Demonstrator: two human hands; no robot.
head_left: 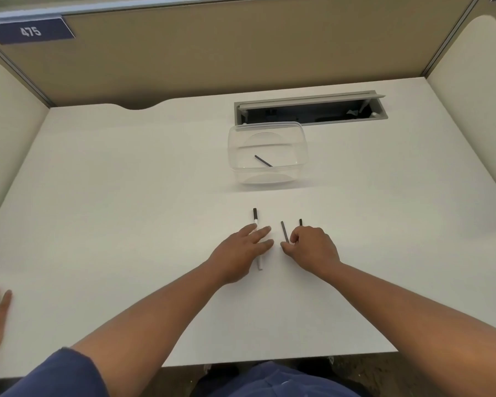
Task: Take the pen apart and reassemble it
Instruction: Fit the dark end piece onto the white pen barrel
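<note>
- Slim white plastic pen barrel with a black end [255, 224]: lies flat on the smooth white laminate desk [126, 196], centre of the frame, running toward the top; its middle is hidden under the left hand.
- Left hand [242, 255]: fingers spread and flat over the barrel, grip not closed; likely steadying it so the round body does not roll.
- Thin dark rod, probably the refill [283, 230]: just right of the barrel, near-parallel to it.
- Right hand [312, 249]: thumb and forefinger pinching the rod's near end.
- Short black piece [300, 222]: only its tip shows above the right knuckles.
- Clear, rounded-rectangular plastic tub [267, 153]: above centre, holding another thin dark rod [263, 161], seemingly a parts bin.
- Judgement: pen lies apart; parts are set side by side for easy pickup.
</note>
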